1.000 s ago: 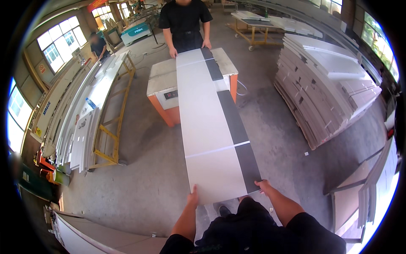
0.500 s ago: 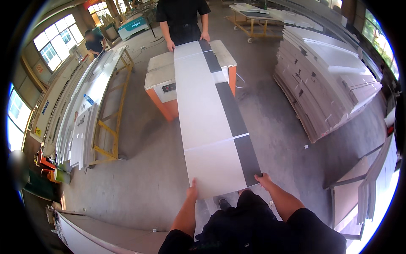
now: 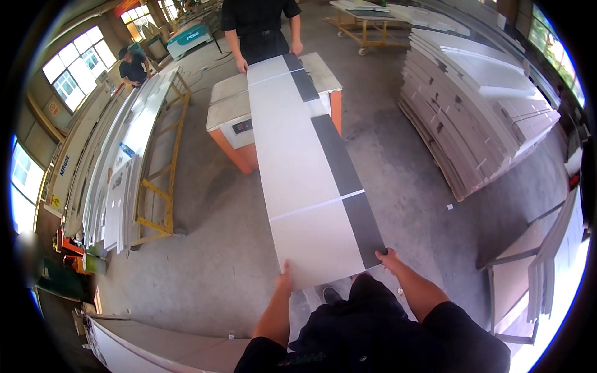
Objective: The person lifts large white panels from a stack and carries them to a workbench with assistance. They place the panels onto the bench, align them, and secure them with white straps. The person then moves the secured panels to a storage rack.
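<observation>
A long white panel bundle (image 3: 305,180) with dark grey strips along its right side stretches away from me. White straps (image 3: 317,205) cross it near both ends. My left hand (image 3: 283,276) grips its near left edge, thumb on top. At the near right corner, my right hand (image 3: 388,258) is closed round the grey part, thumb on top. The fingers under the panel are hidden. Its far part lies over an orange-legged strapping machine (image 3: 227,93). Beyond that stands a co-worker in black (image 3: 261,25), one hand at the far left corner, the other beside the far right corner.
To the left, a yellow-framed bench (image 3: 163,193) carries white panels and a blue bottle (image 3: 127,149); another person (image 3: 132,67) stands at its far end. A tall panel stack (image 3: 466,112) rises on the right. Leaning boards (image 3: 516,280) and a low stack (image 3: 161,342) are close to me.
The scene has shifted slightly up and left in the view. The co-worker's hand by the far right corner has lifted a little. The person at the bench stands more upright. My grip stays.
</observation>
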`<state>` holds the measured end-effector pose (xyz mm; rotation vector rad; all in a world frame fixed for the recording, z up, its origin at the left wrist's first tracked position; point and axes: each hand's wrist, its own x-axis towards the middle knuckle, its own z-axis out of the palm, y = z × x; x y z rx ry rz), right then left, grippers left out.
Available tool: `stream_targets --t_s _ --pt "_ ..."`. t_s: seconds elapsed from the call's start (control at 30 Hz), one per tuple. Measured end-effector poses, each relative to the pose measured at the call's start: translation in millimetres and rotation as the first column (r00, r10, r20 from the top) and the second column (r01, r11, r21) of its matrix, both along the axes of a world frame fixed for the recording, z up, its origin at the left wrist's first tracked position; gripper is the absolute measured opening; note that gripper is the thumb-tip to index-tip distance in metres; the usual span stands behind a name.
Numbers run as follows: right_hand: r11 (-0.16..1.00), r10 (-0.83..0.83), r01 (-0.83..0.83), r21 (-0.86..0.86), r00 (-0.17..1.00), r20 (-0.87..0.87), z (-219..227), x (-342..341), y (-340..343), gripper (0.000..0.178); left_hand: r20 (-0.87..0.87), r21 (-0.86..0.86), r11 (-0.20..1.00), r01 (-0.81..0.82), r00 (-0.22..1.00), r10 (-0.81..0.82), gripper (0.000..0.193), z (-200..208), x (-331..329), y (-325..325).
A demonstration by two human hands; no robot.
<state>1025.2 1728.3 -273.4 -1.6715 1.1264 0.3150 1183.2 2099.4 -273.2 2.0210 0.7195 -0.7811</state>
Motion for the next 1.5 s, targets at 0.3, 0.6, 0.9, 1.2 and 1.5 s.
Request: stream_targets --t_s 0.3,0.6,0.9,1.2,1.5 --pt "0.994 -0.100 0.102 0.036 0.993 -0.068 5.0 4.8 -6.4 0.049 0.020 0.018 0.999 -0.042 0.999 0.041 0.112 0.7 -8.4 -7.8" --pt "0.992 -0.097 0.101 0.079 0.994 -0.055 8.4 3.8 -6.6 0.055 -0.006 0.011 1.000 0.013 1.000 -0.013 0.114 7.4 -6.8 -6.8" --pt "0.995 -0.015 0.026 0.097 0.994 -0.111 -9.6 12.7 -7.6 0.060 0.031 0.042 0.998 0.055 0.998 -0.057 0.118 -48.5 -10.9 6.6" --pt "0.980 -0.013 0.046 0.196 0.986 -0.167 -61.1 19.1 -17.9 0.056 -0.038 -0.001 0.997 -0.083 0.996 0.083 0.113 -103.1 -17.0 4.4" --pt "0.978 -0.045 0.073 0.196 0.988 -0.146 -57.0 26.6 -28.2 0.055 0.012 -0.037 0.993 -0.108 0.994 0.109 0.104 -53.0 -9.0 -13.2"
